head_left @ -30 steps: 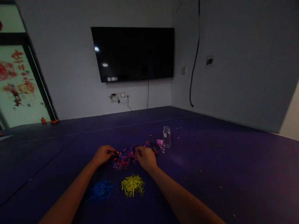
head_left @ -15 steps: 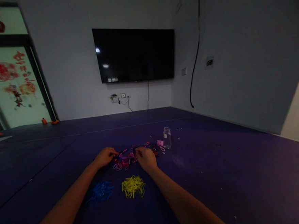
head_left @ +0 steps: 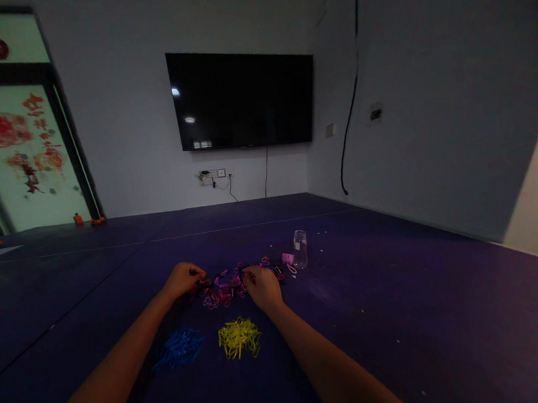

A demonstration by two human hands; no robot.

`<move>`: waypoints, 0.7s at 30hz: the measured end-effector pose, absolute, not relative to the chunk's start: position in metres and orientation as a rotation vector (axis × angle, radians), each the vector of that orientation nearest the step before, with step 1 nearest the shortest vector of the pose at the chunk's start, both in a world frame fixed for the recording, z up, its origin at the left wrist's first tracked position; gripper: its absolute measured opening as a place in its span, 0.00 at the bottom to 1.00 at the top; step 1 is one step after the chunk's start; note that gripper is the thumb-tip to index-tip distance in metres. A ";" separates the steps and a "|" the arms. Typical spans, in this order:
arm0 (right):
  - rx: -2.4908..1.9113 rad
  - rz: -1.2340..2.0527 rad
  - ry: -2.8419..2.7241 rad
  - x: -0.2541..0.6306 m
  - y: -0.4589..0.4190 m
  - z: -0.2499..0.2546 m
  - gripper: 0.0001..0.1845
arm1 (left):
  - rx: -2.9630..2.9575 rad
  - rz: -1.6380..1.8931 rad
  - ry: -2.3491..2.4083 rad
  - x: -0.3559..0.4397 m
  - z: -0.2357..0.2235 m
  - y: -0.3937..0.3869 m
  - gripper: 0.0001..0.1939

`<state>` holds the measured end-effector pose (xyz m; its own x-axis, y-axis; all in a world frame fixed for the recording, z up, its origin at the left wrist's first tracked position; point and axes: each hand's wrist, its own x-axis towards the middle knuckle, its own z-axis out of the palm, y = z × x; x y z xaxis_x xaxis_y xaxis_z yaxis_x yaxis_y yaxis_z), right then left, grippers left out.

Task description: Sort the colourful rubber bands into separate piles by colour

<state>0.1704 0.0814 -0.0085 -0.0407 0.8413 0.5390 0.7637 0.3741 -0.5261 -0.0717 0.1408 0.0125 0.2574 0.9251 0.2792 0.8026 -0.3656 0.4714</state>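
a: grey far wall [head_left: 126, 131], dim light; wide purple surface [head_left: 378, 316] below; black screen [head_left: 243, 99] up on the wall. and on the surface?

b: mixed heap [head_left: 234, 282] of pink, red and dark bands, mid-surface, spread between the hands. nearer: blue heap [head_left: 180, 347] on the left, yellow heap [head_left: 240, 338] to its right, a gap between.

a: hands?

b: left hand [head_left: 182, 280] at the mixed heap's left end, thumb and fingertips set narrow. right hand [head_left: 262, 286] over its right part, fingers curled down. can't tell whether either pinches a band.

a: smaller things?

b: clear jar [head_left: 301, 251], upright, right of the heap; pink piece [head_left: 288, 258] just left of it.

a: doing it well?

b: my judgement: fingertips only, one band each time, tease tangles gently, wrists clear of blue and yellow.

a: hard to read?

b: right fingertips mostly hidden; dark bands sink into the purple; forearms [head_left: 332, 350] cut off at the near edge.
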 end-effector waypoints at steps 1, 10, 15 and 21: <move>-1.403 0.119 -1.812 0.170 0.081 -0.008 0.15 | 2.287 0.774 1.613 -0.072 0.013 0.141 0.15; -1.399 0.113 -1.813 0.170 0.082 -0.010 0.14 | 2.324 0.780 1.628 -0.065 0.010 0.136 0.12; -1.403 0.110 -1.815 0.170 0.083 -0.010 0.14 | 2.366 0.718 1.641 -0.062 0.007 0.137 0.12; -1.411 0.116 -1.820 0.171 0.084 -0.011 0.15 | 2.399 0.673 1.642 -0.062 0.008 0.137 0.10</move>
